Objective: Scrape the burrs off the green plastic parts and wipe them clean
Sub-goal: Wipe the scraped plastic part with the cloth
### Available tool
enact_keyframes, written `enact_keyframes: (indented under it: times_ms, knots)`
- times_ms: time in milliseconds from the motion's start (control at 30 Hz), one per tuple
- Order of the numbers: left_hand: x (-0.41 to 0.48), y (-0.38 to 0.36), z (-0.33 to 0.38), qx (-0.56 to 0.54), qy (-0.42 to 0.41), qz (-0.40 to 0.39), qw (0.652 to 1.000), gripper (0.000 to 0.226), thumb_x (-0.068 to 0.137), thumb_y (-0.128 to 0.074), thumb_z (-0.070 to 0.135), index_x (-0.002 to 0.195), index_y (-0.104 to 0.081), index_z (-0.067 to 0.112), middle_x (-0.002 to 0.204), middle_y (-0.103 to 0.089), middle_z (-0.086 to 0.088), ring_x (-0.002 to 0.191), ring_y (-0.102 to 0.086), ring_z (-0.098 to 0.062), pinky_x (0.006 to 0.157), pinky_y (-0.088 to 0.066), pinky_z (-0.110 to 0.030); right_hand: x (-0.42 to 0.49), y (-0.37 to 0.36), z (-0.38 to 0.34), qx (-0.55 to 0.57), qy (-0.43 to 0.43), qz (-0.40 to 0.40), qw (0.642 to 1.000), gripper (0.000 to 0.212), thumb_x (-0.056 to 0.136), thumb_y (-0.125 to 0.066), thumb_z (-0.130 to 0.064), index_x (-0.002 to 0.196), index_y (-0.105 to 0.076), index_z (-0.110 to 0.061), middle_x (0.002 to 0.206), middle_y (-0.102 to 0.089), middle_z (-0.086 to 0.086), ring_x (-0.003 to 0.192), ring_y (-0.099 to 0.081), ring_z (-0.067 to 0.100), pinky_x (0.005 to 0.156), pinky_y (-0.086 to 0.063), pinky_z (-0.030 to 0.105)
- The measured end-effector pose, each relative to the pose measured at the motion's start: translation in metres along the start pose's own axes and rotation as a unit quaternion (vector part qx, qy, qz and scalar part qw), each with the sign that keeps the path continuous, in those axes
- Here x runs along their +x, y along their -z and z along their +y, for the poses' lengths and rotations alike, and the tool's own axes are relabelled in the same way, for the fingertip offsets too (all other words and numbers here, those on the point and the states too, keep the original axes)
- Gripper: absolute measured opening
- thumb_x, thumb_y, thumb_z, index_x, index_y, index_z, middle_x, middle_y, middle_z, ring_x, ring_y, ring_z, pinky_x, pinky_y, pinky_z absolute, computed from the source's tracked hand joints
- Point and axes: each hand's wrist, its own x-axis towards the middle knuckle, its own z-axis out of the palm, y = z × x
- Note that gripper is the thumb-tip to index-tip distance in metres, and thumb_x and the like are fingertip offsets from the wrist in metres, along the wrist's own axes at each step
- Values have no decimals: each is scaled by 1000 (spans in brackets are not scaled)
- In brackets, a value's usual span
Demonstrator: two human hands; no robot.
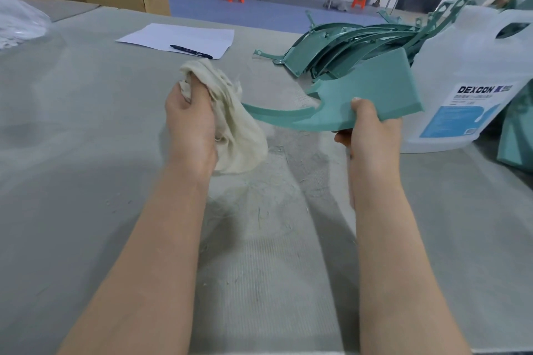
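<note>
Right hand [372, 127] pinches green part [366, 95] by its broad end above the table [86, 153], presenting the tapered arm. Left hand [189, 124] grips bunched cloth [230, 124], probably for wiping.

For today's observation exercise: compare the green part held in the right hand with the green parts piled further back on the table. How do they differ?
The held green part is lifted off the table, gripped by the right hand; the piled green parts rest on the table, untouched. The held part shows a smooth, plain face; the piled parts show ribs and mounting tabs. The held part is single; the piled parts overlap. Both share the same green colour and curved shape.
</note>
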Motion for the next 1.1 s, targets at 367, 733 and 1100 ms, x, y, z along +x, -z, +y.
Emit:
enact_keyframes:
  times_ms: [367, 733, 1100]
  knots:
    - [3, 0, -5, 23, 39, 11, 999, 11, 97, -52, 19, 98, -49, 9, 84, -53, -7, 70, -52, -18, 59, -45, -29, -1, -2, 2, -47, -10, -35, 998, 19, 90, -48, -7, 85, -54, -24, 83, -64, -1, 53, -56, 10, 46, -46, 19]
    - [8, 7, -10, 65, 2, 129, 990, 41, 97, -40, 16, 56, -31, 19, 57, -33, 6, 59, -30, -15, 62, -31, -28, 1, -2, 3, -41, -9, -35, 999, 17, 89, -51, -10, 83, -52, -26, 78, -62, -8, 58, -57, 10, 46, -45, 17]
    - [1, 2, -7, 43, 55, 53, 996, 20, 97, -48, 16, 78, -53, 12, 74, -55, -2, 70, -52, -19, 65, -45, -30, 3, -1, 3, -6, 18, -9, 1000, 19, 91, -52, -12, 81, -50, -28, 74, -60, -15, 55, -57, -2, 46, -45, 16]
